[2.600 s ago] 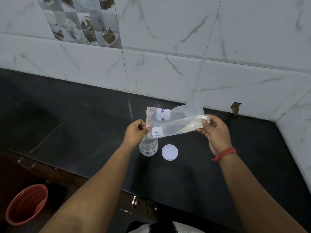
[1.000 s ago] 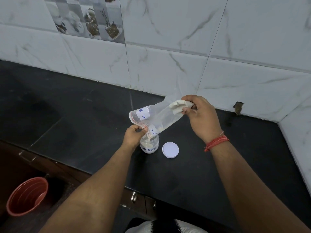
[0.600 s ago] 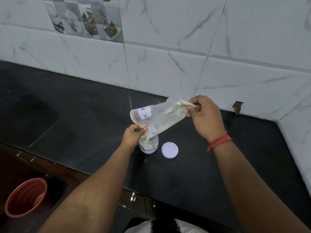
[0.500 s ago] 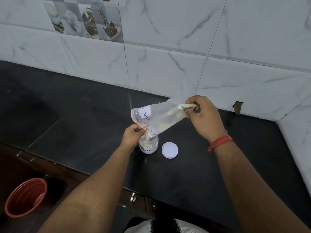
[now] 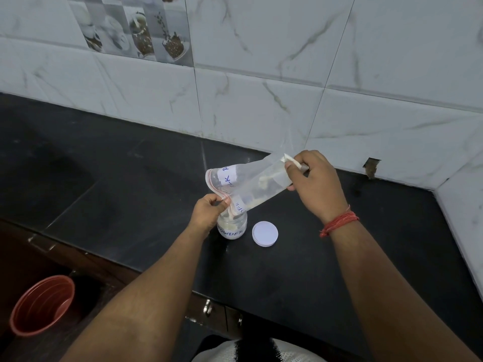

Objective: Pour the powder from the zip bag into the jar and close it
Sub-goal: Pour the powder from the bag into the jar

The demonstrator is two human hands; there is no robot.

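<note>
Reading the writing first: the small clear jar (image 5: 232,227), standing on the black counter (image 5: 109,194) just below the centre of the frame, carries a white label with "POWDER" in blue capitals. The zip bag (image 5: 251,185) has a white label too, creased over the fold, so only scattered blue letters show: "P" and "K" on the upper flap, "DER" on the lower part by the mouth.

The bag is tilted, its sealed end raised toward the right and its red-edged mouth pointing down into the open jar. Pale powder (image 5: 264,178) clings inside the bag and more lies in the jar.

The left hand (image 5: 210,211) pinches the bag's mouth edge between thumb and fingertips, right above the jar's rim. The right hand (image 5: 312,182), with a red thread (image 5: 339,223) at its wrist, clamps the bag's upper corner, fingers curled tight on the plastic.

The white lid (image 5: 265,233) lies flat on the counter just right of the jar, apart from it. A red bucket (image 5: 41,305) sits at the lower left.
</note>
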